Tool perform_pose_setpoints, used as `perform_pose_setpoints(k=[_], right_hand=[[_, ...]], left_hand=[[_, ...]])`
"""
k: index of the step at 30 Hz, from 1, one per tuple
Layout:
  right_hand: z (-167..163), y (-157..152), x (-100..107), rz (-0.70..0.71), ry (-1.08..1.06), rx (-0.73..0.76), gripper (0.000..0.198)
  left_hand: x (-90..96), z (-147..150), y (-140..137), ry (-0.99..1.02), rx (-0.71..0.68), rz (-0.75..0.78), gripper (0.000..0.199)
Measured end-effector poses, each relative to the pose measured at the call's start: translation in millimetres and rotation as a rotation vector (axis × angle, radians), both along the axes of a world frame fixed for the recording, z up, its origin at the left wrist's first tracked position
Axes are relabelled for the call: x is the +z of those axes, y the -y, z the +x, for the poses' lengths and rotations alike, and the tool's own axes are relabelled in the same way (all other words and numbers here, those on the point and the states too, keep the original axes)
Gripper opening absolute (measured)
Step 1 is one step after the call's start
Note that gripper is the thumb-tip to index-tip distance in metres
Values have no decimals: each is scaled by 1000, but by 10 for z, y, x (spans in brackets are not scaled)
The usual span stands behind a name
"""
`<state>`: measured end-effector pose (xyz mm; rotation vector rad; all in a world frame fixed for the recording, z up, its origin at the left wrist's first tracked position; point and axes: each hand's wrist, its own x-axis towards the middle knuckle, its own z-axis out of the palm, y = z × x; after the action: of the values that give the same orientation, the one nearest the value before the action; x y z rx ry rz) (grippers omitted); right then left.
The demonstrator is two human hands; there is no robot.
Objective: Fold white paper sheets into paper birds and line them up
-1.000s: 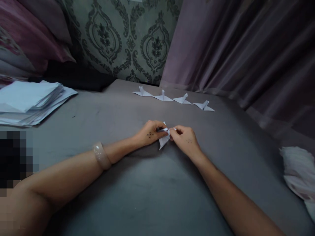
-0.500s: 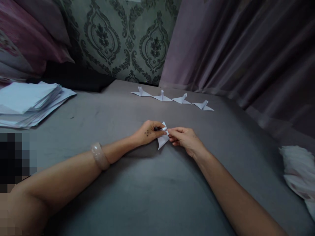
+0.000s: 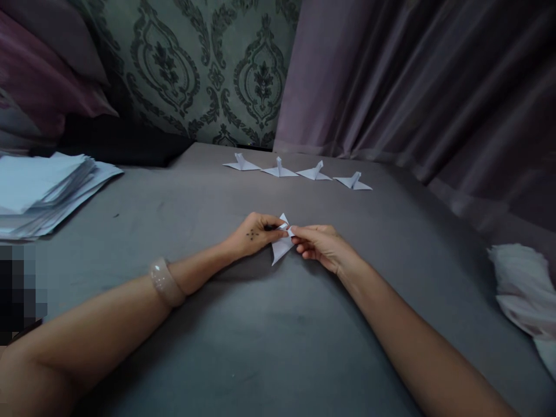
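Note:
A small folded white paper figure [image 3: 281,251] is pinched between my two hands above the grey surface [image 3: 260,336]. My left hand [image 3: 259,233] closes thumb and fingers on its left side. From the right, my right hand [image 3: 320,243] grips the narrow folded part with thumb and fingertips. One pointed corner sticks up past the fingers and a wider flap hangs below them. The fingers hide the middle folds. Farther back, several finished-looking folded paper figures [image 3: 279,168] stand in a row, each with flat wings and an upright centre.
At the left lies a stack of white paper [image 3: 47,185], with a black cloth-like item [image 3: 125,142] behind it. A crumpled whitish bundle [image 3: 521,284] sits at the right edge. Purple curtains [image 3: 369,69] and a patterned wall [image 3: 208,75] border the far side.
The view has shifted slightly, so most things sit a little farther left. Both hands keep hold of the paper figure, and my right fingers have moved slightly on its folded part.

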<state>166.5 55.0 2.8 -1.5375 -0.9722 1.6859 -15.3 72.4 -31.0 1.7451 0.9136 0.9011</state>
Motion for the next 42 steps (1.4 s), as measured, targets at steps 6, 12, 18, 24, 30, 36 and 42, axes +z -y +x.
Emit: perform_pose_setpoints(k=[6, 12, 18, 24, 30, 36, 42], right_hand=[[-18, 13, -4, -3, 10, 1, 13], [-23, 8, -22, -6, 46, -1, 16], [-24, -2, 2, -28, 75, 2, 14], [-1, 0, -5, 22, 98, 36, 19], [30, 13, -30, 177, 139, 62, 17], [32, 14, -131, 636, 286, 91, 26], [0, -8, -231, 808, 309, 112, 21]], left_hand=[[48, 8, 24, -38, 8, -24, 22], [81, 29, 39, -48, 51, -51, 22], [113, 40, 49, -93, 86, -40, 22], [116, 48, 40, -41, 106, -70, 21], [77, 53, 20, 98, 193, -188, 20], [76, 48, 11, 173, 208, -216, 20], [94, 60, 24, 146, 202, -155, 19]])
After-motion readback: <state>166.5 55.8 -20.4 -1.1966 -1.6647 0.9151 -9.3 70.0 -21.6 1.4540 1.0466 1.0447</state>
